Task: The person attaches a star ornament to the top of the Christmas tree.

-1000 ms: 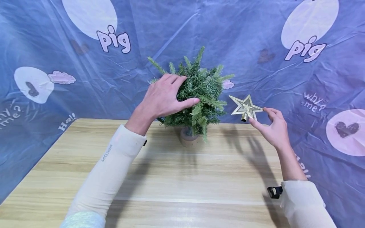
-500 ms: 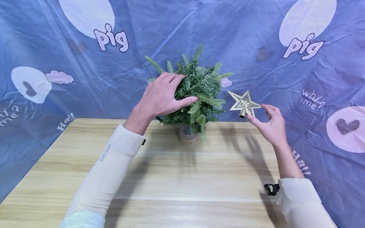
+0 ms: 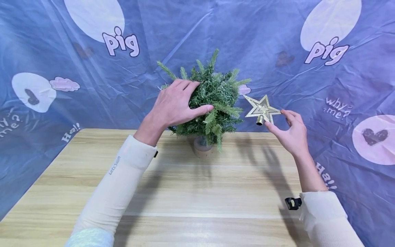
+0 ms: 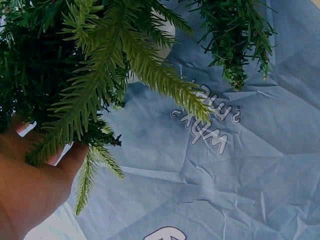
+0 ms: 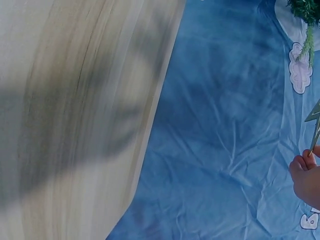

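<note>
A blue printed backdrop cloth (image 3: 216,27) hangs behind and drapes down both sides, marked with "pig" lettering and hearts. In front of it lies my wooden desk (image 3: 197,192), bare boards running toward me. At its far middle stands a small artificial Christmas tree (image 3: 217,99) in a little round pot (image 3: 202,148). My left hand (image 3: 174,104) is wrapped over the tree's left side, fingers curled into the branches and thumb pressed across the front, steadying it; the left wrist view shows needles lying over my palm (image 4: 30,185). My right hand (image 3: 291,132) is raised just right of the tree, pinching the gold star topper (image 3: 261,109) by its lower right points, its tube socket pointing down and left. The star is near the branches but not touching them, and below the treetop. So the tree is steadied and the star picked up; seating it on the top sprig is not yet done.
</note>
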A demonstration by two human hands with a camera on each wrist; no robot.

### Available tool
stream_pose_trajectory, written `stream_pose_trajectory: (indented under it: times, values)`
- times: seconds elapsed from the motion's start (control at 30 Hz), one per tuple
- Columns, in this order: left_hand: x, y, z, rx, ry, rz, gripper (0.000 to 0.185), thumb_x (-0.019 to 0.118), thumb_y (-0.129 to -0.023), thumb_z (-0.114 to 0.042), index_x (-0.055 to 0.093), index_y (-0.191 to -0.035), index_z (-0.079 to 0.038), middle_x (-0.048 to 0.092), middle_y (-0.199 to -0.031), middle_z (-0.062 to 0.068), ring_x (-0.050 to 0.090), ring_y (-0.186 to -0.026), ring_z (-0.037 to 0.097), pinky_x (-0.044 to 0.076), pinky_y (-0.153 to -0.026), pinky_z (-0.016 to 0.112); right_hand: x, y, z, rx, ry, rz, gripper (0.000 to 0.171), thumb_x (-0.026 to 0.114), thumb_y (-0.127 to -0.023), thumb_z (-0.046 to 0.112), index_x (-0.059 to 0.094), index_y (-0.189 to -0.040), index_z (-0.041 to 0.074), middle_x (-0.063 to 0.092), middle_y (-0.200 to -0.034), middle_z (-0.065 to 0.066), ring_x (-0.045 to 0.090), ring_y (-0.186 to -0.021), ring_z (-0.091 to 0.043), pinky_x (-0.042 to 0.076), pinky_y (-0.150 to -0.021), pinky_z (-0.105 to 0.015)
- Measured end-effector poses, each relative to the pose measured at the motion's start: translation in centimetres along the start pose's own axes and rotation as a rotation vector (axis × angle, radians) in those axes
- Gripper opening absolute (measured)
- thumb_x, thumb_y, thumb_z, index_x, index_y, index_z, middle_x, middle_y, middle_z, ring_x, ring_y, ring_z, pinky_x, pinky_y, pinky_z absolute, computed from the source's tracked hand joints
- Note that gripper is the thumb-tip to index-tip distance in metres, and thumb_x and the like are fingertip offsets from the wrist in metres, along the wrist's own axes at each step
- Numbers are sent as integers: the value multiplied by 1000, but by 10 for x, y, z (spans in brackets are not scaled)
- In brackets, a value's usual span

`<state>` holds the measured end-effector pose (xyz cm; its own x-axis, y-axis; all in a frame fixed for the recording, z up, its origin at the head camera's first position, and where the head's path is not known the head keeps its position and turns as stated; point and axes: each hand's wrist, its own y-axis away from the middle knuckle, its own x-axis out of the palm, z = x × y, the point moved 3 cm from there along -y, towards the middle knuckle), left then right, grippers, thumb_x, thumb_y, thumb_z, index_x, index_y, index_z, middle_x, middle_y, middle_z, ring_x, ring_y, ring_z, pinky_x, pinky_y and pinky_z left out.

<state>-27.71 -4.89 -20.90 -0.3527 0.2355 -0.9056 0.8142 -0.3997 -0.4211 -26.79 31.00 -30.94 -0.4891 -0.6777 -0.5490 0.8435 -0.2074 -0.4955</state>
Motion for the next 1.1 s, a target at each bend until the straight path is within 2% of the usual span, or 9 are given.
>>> stream_pose_trajectory:
  times: [0.17, 0.23, 0.43, 0.7, 1.1]
  values:
    - [0, 1, -2, -2, 0, 10, 102, 24, -69, -91, 33, -146, -23, 40, -146, -1, 33, -136, 20, 38, -106, 46, -2, 1, 4, -4, -7, -9, 72, 77, -74, 35, 50, -135, 7, 48, -131, -9, 45, -113, -21, 36, -95, -21]
    - [0, 1, -2, -3, -1, 9, 102, 24, -69, -91, 33, -146, -23, 41, -146, -1, 34, -136, 20, 38, -105, 46, -2, 2, 5, -7, -13, -9, 73, 77, -74, 35, 50, -135, 7, 48, -131, -10, 45, -114, -22, 37, -98, -23]
    - [0, 4, -3, -14, -5, 0, 103, 24, -69, -91, 34, -145, -23, 41, -146, -1, 34, -136, 20, 38, -105, 46, -2, 2, 10, -17, -9, 5, 74, 76, -74, 38, 49, -135, 5, 47, -132, -11, 45, -117, -24, 38, -101, -40]
    - [-2, 5, -6, -9, 1, -13, 102, 25, -70, -91, 35, -145, -23, 41, -145, -1, 35, -135, 20, 40, -104, 45, -5, 0, 18, -54, -24, -12, 74, 77, -73, 35, 50, -134, 3, 47, -132, -12, 45, -121, -26, 38, -104, -43]
    - [-4, 7, -11, -13, -3, -6, 102, 25, -70, -90, 35, -145, -22, 42, -145, 0, 34, -135, 20, 39, -105, 45, -12, -2, 26, -51, -42, -20, 74, 77, -74, 34, 49, -136, 4, 44, -134, -12, 42, -124, -26, 36, -107, -42]
